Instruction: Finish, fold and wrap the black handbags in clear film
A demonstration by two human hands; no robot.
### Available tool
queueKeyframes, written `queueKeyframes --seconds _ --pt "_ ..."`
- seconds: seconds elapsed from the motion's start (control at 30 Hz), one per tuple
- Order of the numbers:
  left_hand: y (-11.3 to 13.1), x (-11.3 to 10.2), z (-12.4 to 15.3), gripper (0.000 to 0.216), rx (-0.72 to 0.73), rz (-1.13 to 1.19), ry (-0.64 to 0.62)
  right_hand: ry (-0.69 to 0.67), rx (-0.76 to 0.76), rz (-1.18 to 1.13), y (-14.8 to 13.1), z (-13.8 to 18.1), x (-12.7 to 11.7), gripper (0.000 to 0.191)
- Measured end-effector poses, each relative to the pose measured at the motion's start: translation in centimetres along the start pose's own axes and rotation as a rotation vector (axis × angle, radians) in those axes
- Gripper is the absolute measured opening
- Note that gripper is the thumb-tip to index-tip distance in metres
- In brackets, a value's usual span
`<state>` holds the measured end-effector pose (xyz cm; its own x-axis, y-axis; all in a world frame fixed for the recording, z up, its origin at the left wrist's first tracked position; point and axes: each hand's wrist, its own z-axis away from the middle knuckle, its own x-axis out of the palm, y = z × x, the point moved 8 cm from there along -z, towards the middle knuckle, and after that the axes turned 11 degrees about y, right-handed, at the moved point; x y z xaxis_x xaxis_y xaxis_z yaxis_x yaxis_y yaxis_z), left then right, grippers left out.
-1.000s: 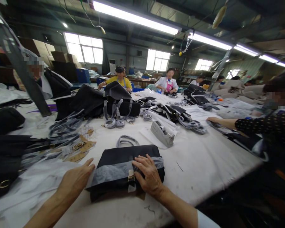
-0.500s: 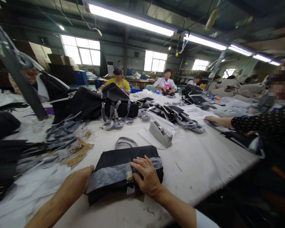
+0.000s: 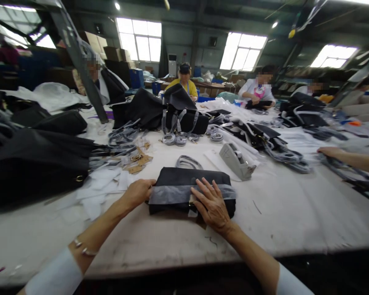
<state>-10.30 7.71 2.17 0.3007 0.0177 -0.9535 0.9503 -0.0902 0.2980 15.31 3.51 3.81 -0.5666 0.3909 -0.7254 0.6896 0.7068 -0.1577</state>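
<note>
A black handbag [image 3: 178, 176] lies flat on the white-covered table [image 3: 283, 213] in front of me. A band of translucent protective film [image 3: 169, 194] runs across its flap, over a small metal clasp [image 3: 192, 200]. My left hand [image 3: 141, 191] grips the bag's left edge, its fingers closed and the fingertips partly hidden. Spread flat on the flap, right of the clasp, is my right hand [image 3: 211, 205], with fingers apart. A wrapped strap [image 3: 189, 162] loops out behind the bag. A brown tag [image 3: 201, 222] pokes out under the right hand.
A grey tape dispenser [image 3: 236, 160] stands behind the bag to the right. Brown tags [image 3: 138, 162] and white film pieces [image 3: 95, 188] lie left. More black bags [image 3: 43, 164] are piled left and beyond. A co-worker's hand [image 3: 335, 152] reaches in from the right; others sit across the table.
My view has turned left, so the scene sits further right. Both hands keep the same places on the bag, the left at its edge and the right on the flap.
</note>
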Motion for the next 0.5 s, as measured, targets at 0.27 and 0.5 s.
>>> queueKeyframes --seconds 0.27,0.5 --pt "-0.1 -2.4 1.5 0.025 -0.020 0.012 0.133 -0.198 -0.153 0.033 -0.7 0.2 1.6 0.051" --pt "0.9 -3.0 2.7 0.034 -0.131 0.203 0.122 -0.245 -0.116 0.040 -0.3 0.2 2.2 0.051"
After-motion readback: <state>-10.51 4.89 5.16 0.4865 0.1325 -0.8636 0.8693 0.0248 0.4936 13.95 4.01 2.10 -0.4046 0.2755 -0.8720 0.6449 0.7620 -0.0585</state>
